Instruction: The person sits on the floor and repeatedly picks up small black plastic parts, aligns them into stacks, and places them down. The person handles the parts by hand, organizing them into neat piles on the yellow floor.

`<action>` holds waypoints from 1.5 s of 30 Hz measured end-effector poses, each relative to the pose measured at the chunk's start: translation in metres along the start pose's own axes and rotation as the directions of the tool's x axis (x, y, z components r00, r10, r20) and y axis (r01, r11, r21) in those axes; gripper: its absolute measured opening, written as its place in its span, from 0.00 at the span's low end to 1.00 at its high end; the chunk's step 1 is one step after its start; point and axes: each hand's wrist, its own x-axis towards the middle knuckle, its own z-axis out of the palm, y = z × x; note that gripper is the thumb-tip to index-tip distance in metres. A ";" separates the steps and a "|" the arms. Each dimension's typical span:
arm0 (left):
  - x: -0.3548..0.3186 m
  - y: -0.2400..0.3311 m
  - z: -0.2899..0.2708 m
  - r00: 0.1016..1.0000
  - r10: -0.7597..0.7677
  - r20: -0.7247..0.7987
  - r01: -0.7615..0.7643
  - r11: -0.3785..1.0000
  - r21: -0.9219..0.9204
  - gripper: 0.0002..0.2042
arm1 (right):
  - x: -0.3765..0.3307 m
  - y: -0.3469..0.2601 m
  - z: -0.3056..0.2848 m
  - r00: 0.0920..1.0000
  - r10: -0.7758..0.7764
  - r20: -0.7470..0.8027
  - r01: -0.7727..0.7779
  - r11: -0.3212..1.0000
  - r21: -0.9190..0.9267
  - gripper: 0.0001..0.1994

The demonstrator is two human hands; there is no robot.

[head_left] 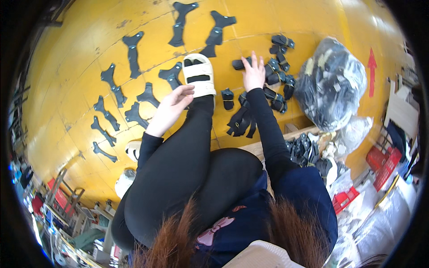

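My right hand (pixel 254 75) reaches out over the floor with its fingers spread. Its fingertips are beside a small black banded bundle (pixel 238 64), and whether they touch it I cannot tell. More black bundles (pixel 273 78) with yellowish bands lie just to the right of this hand. My left hand (pixel 172 107) hovers near my knee, beside the cream sandal (pixel 199 73) on my foot. Its fingers are loosely bent, the thumb stands apart, and nothing shows in it. Forked flat black pieces (pixel 133 53) are spread in rows across the floor to the left and ahead.
A big clear plastic bag (pixel 330 82) full of dark pieces stands at the right. Loose black pieces (pixel 306 148) are heaped beside my right elbow. Red plastic baskets (pixel 385 166) are farther right. The floor (pixel 58 107) is yellow, with a red arrow (pixel 372 71).
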 end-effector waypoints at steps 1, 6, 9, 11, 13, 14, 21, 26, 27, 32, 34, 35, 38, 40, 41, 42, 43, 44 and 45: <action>0.003 0.003 0.001 1.000 0.007 -0.003 -0.007 1.000 0.004 0.16 | 0.006 0.008 0.007 0.999 0.021 0.028 -0.021 1.000 0.010 0.23; 0.003 -0.006 0.001 0.996 0.041 -0.074 -0.045 0.998 -0.045 0.16 | 0.018 -0.014 -0.010 0.986 0.086 0.142 -0.146 0.859 0.491 0.19; 0.004 0.002 0.006 0.980 -0.104 -0.172 0.062 0.970 -0.233 0.18 | 0.021 -0.058 -0.079 0.977 -0.206 -0.056 0.185 0.685 0.705 0.21; 0.001 0.017 0.002 0.966 -0.236 -0.102 0.159 0.859 -0.486 0.18 | 0.018 -0.088 -0.109 0.911 -0.383 -0.150 0.369 0.599 0.710 0.24; 0.002 0.008 0.002 0.994 -0.112 0.009 0.095 0.796 -0.598 0.18 | 0.019 -0.114 -0.126 0.814 -0.525 -0.248 0.536 0.517 0.667 0.26; 0.002 0.005 0.001 0.997 -0.041 0.057 0.069 0.753 -0.654 0.18 | 0.017 -0.124 -0.132 0.806 -0.538 -0.247 0.559 0.556 0.614 0.25; 0.005 0.031 -0.003 0.996 0.074 -0.054 -0.089 0.668 -0.739 0.18 | 0.024 -0.128 -0.152 0.917 -0.206 -0.341 0.398 0.541 0.741 0.13; 0.002 0.029 -0.001 0.997 0.053 -0.059 -0.079 0.698 -0.712 0.18 | 0.037 -0.127 -0.148 0.891 -0.286 -0.351 0.453 0.606 0.654 0.09; 0.003 0.027 -0.002 0.996 0.054 -0.069 -0.086 0.718 -0.690 0.18 | 0.038 -0.127 -0.148 0.890 -0.317 -0.329 0.456 0.615 0.643 0.08; 0.001 0.015 -0.008 0.990 0.057 -0.128 -0.092 0.954 -0.284 0.15 | 0.039 -0.128 -0.142 0.878 -0.447 -0.174 0.447 0.632 0.634 0.07; 0.001 0.010 -0.011 0.988 0.037 -0.149 -0.048 0.996 -0.071 0.14 | 0.037 -0.126 -0.132 0.863 -0.499 -0.079 0.426 0.633 0.646 0.09; 0.000 0.006 -0.010 0.984 -0.001 -0.175 -0.036 0.978 -0.204 0.13 | 0.035 -0.128 -0.131 0.859 -0.508 -0.070 0.404 0.586 0.703 0.09; 0.000 -0.002 -0.012 0.982 -0.113 -0.154 0.024 0.871 -0.491 0.14 | 0.031 -0.131 -0.130 0.853 -0.519 -0.054 0.324 0.447 0.834 0.09; -0.001 -0.001 -0.020 0.986 -0.121 -0.118 0.054 0.885 -0.462 0.15 | 0.028 -0.133 -0.132 0.863 -0.503 -0.056 0.272 0.368 0.889 0.07; -0.002 -0.003 -0.022 0.983 -0.134 -0.129 0.063 0.892 -0.447 0.14 | 0.025 -0.132 -0.136 0.857 -0.510 0.077 0.151 0.390 0.908 0.05; -0.002 -0.002 -0.024 0.980 -0.137 -0.144 0.056 0.886 -0.460 0.14 | 0.023 -0.132 -0.132 0.861 -0.496 0.112 0.031 0.271 0.962 0.04; -0.001 -0.006 -0.027 0.967 -0.166 -0.194 0.059 0.884 -0.465 0.13 | 0.020 -0.132 -0.126 0.862 -0.485 0.151 -0.092 0.145 0.985 0.03; 0.001 -0.009 -0.031 0.951 -0.189 -0.243 0.057 0.883 -0.465 0.13 | 0.019 -0.132 -0.124 0.861 -0.474 0.187 -0.205 0.015 0.979 0.03; 0.002 -0.010 -0.036 0.926 -0.191 -0.326 0.067 0.932 -0.356 0.13 | 0.018 -0.131 -0.125 0.870 -0.458 0.182 -0.227 -0.044 0.973 0.06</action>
